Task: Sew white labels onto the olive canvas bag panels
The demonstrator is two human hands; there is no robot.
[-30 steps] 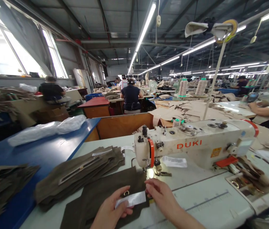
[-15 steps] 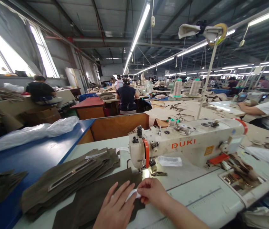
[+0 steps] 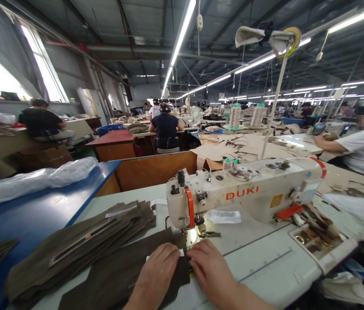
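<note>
A dark olive fabric piece [image 3: 104,269] lies flat on the sewing machine table, its far right corner by the presser foot. On it is a small white label [image 3: 181,252], mostly covered by my left hand [image 3: 158,271], whose fingers are bent and drawn together over it. My right hand [image 3: 211,267] is closed at the fabric's right edge, fingertips just in front of the needle area; its grip is partly hidden. The white DUKI sewing machine [image 3: 243,193] stands beyond both hands, with its lamp lit under the head.
Left of my hands lies a stack of olive pieces [image 3: 81,245] with a zipper window on top. A blue table [image 3: 40,215] carries a plastic bag [image 3: 40,178]. A parts tray [image 3: 320,245] sits at the right. A co-worker in white [image 3: 362,146] works at the right.
My left hand has gone from spread fingers to bent ones over the label. The right hand has let go of the label's end and shifted to the fabric's edge. The view has turned slightly right.
</note>
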